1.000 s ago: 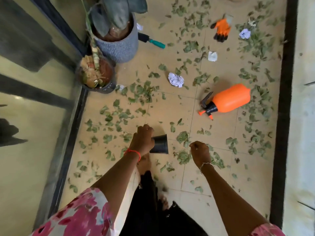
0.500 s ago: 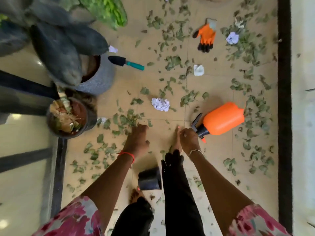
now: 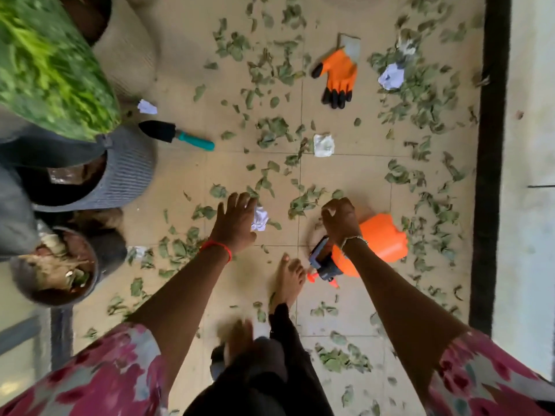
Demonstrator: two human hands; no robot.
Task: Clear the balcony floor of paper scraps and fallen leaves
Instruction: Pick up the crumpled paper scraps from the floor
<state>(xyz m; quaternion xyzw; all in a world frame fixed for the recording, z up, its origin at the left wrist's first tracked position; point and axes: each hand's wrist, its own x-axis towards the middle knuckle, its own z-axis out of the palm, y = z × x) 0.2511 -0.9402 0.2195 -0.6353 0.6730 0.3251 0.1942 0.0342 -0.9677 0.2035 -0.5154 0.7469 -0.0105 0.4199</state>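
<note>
Head view: leaves (image 3: 342,358) litter the balcony floor (image 3: 354,175) around the bare feet. Beyond them the left grip (image 3: 235,223) hovers flat, fingers spread and holding nothing. A crumpled paper scrap (image 3: 260,219) lies just beside it on its right, nearer to it than to the right grip (image 3: 339,222). That grip's fingers curl above the orange sprayer (image 3: 384,238); whether they hold anything cannot be told. Farther off lies another scrap (image 3: 323,145).
</note>
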